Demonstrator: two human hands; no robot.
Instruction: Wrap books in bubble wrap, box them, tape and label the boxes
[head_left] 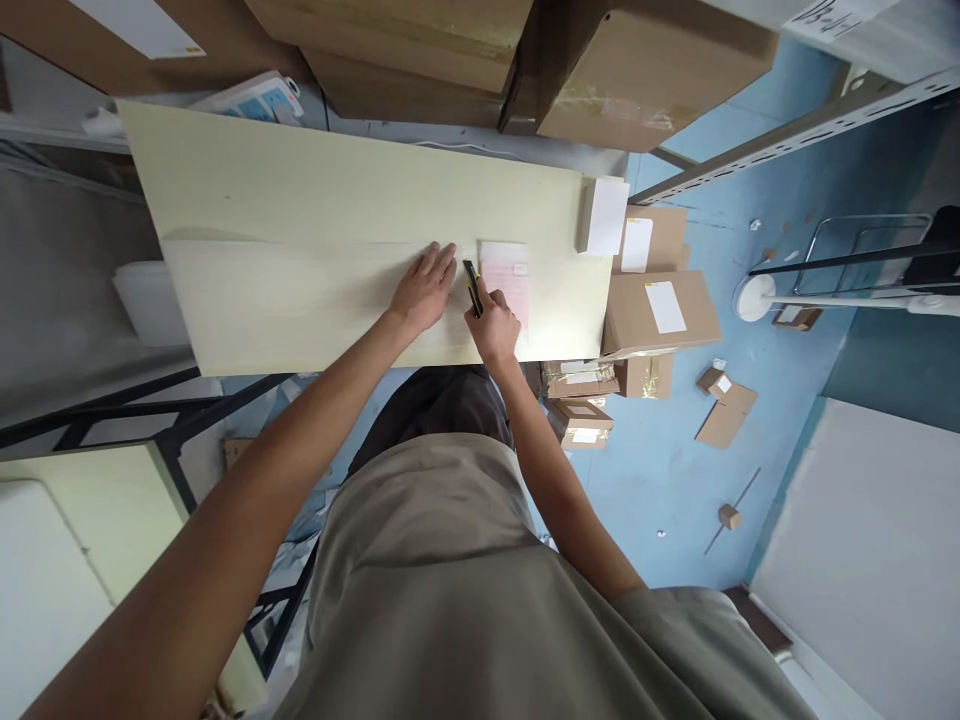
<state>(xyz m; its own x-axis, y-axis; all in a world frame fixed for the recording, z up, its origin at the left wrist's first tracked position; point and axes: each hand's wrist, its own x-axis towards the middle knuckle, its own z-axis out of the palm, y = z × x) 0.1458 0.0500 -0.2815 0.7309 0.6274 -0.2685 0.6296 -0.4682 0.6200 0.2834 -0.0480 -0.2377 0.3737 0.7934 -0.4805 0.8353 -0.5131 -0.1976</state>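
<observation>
My left hand (425, 288) lies flat, fingers stretched out, on a long whitish see-through sheet (300, 290) spread along the pale tabletop (337, 180). My right hand (495, 328) is closed around a black and yellow utility knife (473, 290), its tip pointing away from me beside the left fingertips. Whether the blade touches the sheet I cannot tell. Just right of the knife is a pink printed paper (514, 285) with a white strip at its top, partly covered by my right hand. A white box (604, 216) stands at the table's right end.
Large cardboard boxes (645, 75) line the far side of the table. More cartons (660, 310) are stacked off its right end, above a blue floor (637, 500). A metal shelf post (787, 130) rises at upper right. A white bin (152, 303) sits left of the table.
</observation>
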